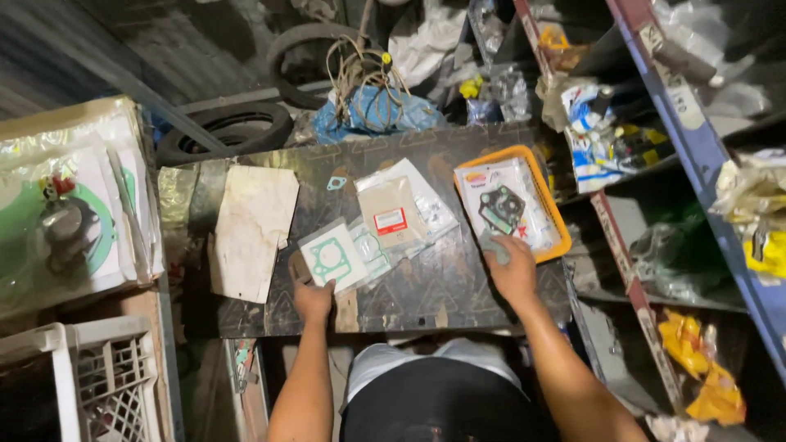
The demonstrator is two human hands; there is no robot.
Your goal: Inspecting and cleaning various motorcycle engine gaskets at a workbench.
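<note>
Gasket packets [385, 229] — dark cluttered workbench [442, 286]

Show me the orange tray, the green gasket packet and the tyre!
orange tray [562, 237]: head view, on its right rim.
green gasket packet [330, 259]: head view, on the gasket ring.
tyre [225, 133]: head view, on its rubber.

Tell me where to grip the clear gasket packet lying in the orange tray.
Take the gasket packet by its near edge, where the right hand already rests. It lies flat and overhangs the orange tray on the near side, so come low from the front and pinch there.
</note>
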